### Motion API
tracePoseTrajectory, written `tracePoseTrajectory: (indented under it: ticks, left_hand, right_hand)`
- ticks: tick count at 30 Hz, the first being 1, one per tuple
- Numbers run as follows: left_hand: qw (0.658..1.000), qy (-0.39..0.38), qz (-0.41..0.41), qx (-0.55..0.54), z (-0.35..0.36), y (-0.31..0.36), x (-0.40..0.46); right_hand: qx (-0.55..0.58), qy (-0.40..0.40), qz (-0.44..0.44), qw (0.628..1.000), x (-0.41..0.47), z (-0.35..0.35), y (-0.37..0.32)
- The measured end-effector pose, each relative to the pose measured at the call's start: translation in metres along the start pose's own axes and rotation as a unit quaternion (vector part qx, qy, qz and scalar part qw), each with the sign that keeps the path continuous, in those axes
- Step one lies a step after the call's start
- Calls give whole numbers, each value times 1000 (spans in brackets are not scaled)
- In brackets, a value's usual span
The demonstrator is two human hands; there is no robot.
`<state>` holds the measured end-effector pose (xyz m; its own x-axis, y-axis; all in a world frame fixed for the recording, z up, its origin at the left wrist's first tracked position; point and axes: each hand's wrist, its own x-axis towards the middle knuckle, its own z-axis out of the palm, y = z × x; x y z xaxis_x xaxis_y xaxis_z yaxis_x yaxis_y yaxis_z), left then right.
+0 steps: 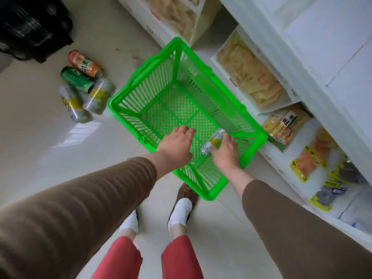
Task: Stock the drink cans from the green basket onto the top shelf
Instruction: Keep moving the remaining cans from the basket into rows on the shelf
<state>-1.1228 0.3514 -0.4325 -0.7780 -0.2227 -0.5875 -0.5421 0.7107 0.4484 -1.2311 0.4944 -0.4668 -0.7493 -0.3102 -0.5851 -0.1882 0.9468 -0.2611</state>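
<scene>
The green basket [128, 103] stands on the floor in front of me, its mesh bottom bare. My right hand [225, 152] is over its near end, shut on a silver and yellow drink can [213, 140] that lies tilted. Just to the left, my left hand [175, 147] hovers over the basket with fingers spread and holds nothing. Several other cans lie on the floor left of the basket: an orange can [84, 63], a green can [75, 78] and two silver and yellow cans [98, 95].
White shelves [314, 63] run along the right, holding snack packs [281, 127] and boxed chips [249, 73]. A black bag [34, 27] sits at the far left. My feet [179, 212] stand on the pale tiled floor just before the basket.
</scene>
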Motion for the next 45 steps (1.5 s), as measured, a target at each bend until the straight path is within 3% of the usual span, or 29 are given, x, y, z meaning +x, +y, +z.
tracePoseTrajectory:
  ticks: [10,14,19,23,28,33,39,45]
  left_hand:
    - [1000,-16,10,-13,72,-32,81]
    - [999,-25,2,-24,81,-44,88]
    - [1000,-24,-3,-17,79,-57,90]
    - [999,-11,-24,-33,57,-56,69]
    - [998,36,-37,-44,-15,-34,11]
    - [991,122,-26,-56,-136,6,-68]
    - [969,235,22,-80,-295,76,-189]
    - [931,335,121,-83,-412,147,-299]
  right_hand:
    - [24,-27,194,980,112,96,35]
    - [57,12,241,969,123,125,36]
    - [109,1,236,966,122,140,29]
    - [182,-18,172,968,101,129,17]
    - [207,3,44,977,34,43,-33]
    - [214,99,-72,969,-61,-110,-111]
    - [242,223,-188,925,-193,-290,-206]
    - [258,322,-273,869,-314,-418,-252]
